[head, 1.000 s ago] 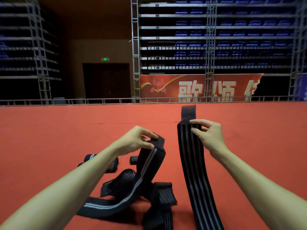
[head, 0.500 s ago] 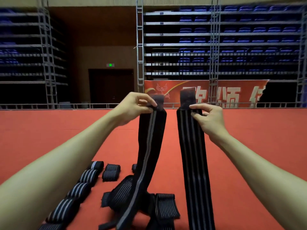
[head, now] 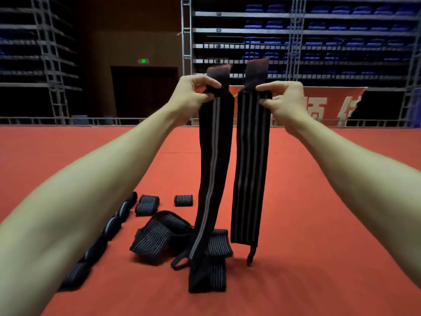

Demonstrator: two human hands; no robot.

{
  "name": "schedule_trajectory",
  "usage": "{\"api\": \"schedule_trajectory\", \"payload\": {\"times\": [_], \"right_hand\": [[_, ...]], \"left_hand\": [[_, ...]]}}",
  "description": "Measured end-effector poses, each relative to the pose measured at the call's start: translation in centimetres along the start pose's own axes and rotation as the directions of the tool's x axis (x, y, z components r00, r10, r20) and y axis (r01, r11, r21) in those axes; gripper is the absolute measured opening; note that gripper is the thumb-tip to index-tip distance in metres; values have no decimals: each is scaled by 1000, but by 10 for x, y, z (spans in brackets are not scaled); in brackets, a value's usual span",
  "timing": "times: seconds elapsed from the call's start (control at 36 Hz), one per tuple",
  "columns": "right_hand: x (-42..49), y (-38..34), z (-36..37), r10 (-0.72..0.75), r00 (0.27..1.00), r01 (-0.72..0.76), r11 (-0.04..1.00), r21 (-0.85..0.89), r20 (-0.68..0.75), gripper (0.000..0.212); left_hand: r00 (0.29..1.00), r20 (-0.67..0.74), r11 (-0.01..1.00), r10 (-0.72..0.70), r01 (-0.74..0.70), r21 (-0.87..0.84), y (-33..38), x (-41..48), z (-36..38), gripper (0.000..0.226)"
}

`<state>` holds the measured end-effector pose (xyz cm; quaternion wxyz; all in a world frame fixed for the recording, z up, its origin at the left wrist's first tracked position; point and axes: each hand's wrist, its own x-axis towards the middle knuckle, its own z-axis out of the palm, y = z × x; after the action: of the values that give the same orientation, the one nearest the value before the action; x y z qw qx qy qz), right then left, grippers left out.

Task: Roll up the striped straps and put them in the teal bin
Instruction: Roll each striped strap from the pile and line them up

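Both bare arms are reaching forward and up, with the forearms coming in from the lower corners and converging toward the middle. The left hand (head: 193, 94) is curling its fingers, thumb on top, and pinching a strap (head: 213, 160) just below its upper end. The right hand (head: 283, 100) is holding level with it, thumb and forefinger pinching the top of a second strap (head: 250, 160) while the other fingers are folding under. The hands are hanging side by side, near each other but apart, with the wrists bending slightly inward.
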<state>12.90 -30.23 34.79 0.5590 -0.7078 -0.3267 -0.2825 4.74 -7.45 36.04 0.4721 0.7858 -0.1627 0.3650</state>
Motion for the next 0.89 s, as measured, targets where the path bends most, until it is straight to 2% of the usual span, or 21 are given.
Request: {"api": "schedule_trajectory", "payload": {"times": [0.25,0.42,0.5,0.61,0.75,0.89], "right_hand": [[4,-15,-31,-32,997,30,999,-20,-76,30],[12,-15,-52,-19,993,15,999,-39,-118,29],[14,-14,-59,3,987,-2,1000,10,-161,28],[11,-8,-59,41,982,-29,997,71,-185,26],[1,2,-52,69,979,-53,994,91,-190,23],[2,7,-51,94,973,-81,994,70,-211,25]], "left_hand": [[994,-54,994,94,-91,61,34,24,17,30],[994,-35,994,106,-106,5,47,40,13,39],[992,-29,992,119,-120,-35,58,45,13,37],[997,3,995,80,-80,-52,54,41,24,37],[994,111,998,8,-2,-61,33,18,50,28],[996,87,998,-1,7,-68,18,14,68,27]]}}
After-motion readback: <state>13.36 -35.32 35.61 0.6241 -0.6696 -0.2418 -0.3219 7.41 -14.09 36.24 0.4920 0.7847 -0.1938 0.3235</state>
